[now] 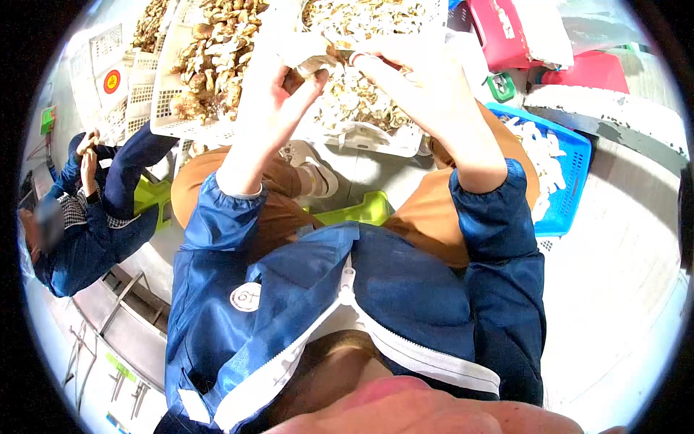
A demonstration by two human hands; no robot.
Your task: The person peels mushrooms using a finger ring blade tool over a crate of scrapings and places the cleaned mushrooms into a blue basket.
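Observation:
My left hand [295,83] is closed on a mushroom [315,65], with the thumb along its pale stem. Close beside it, my right hand [383,66] has its fingers curled at the mushroom's far end. A small dark object [338,53] shows between the two hands, too small and blurred to name. Both hands are above a white tray [372,139] heaped with pale mushroom pieces [361,94]. To the left of my left hand stands a white crate [165,108] filled with whole brown-capped mushrooms [220,58].
A blue basket [578,170] of white mushroom pieces sits at my right. Red bins [499,32] and a green object [500,87] are beyond it. A lime-green stool [361,211] shows between my legs. At far left sits another person [97,231], hands together.

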